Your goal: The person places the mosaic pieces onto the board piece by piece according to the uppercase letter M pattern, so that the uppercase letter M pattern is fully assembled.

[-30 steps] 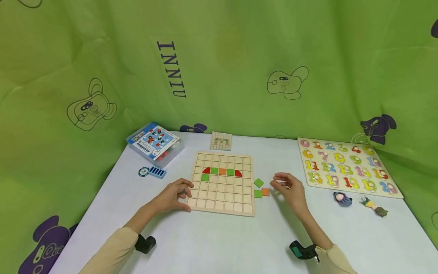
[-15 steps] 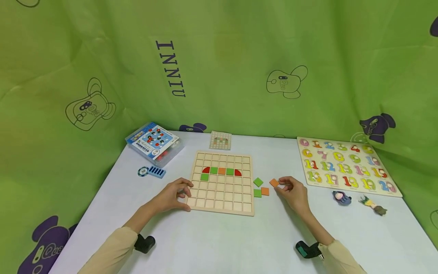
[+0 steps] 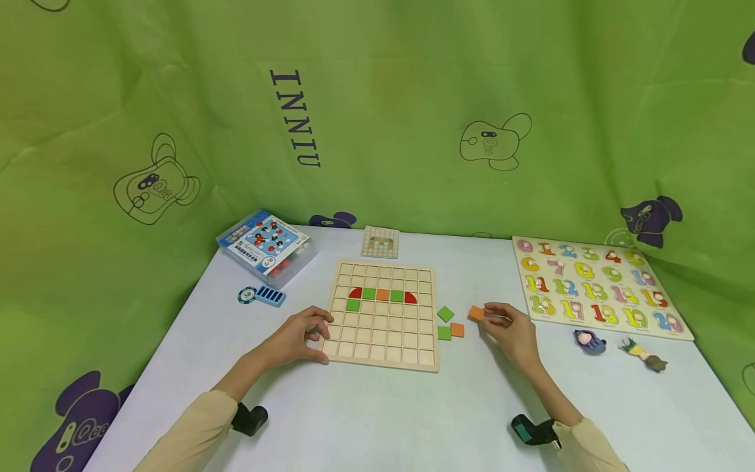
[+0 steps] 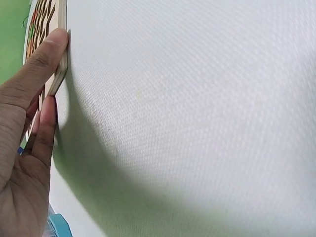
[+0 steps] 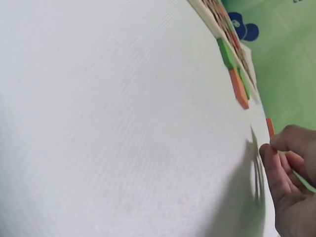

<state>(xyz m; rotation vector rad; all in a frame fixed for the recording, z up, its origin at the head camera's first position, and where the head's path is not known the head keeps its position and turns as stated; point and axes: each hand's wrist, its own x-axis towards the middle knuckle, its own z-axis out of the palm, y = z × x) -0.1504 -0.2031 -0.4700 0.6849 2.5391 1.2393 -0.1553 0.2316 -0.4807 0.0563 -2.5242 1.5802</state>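
Note:
A wooden grid board (image 3: 377,337) lies on the table, with red, green and orange pieces set in some cells. My left hand (image 3: 301,337) holds its near left corner; in the left wrist view the thumb (image 4: 52,47) lies on the rim and the fingers (image 4: 45,131) touch the side. My right hand (image 3: 512,334) pinches an orange square tile (image 3: 476,313) between thumb and fingertips, right of the board. Only a sliver of this orange tile (image 5: 270,127) shows in the right wrist view. Between board and hand lie two green tiles (image 3: 444,333) and another orange tile (image 3: 457,330).
A small pattern card (image 3: 380,242) lies behind the board. At the back left are a clear plastic box (image 3: 268,246), a round chip (image 3: 247,295) and a blue block (image 3: 271,296). A number puzzle (image 3: 601,288) and two small figures (image 3: 590,341) lie to the right.
An orange tile, not visible one second ago, now shows at my right fingertips. The right hand has shifted slightly right with it. My left hand and the board stay put.

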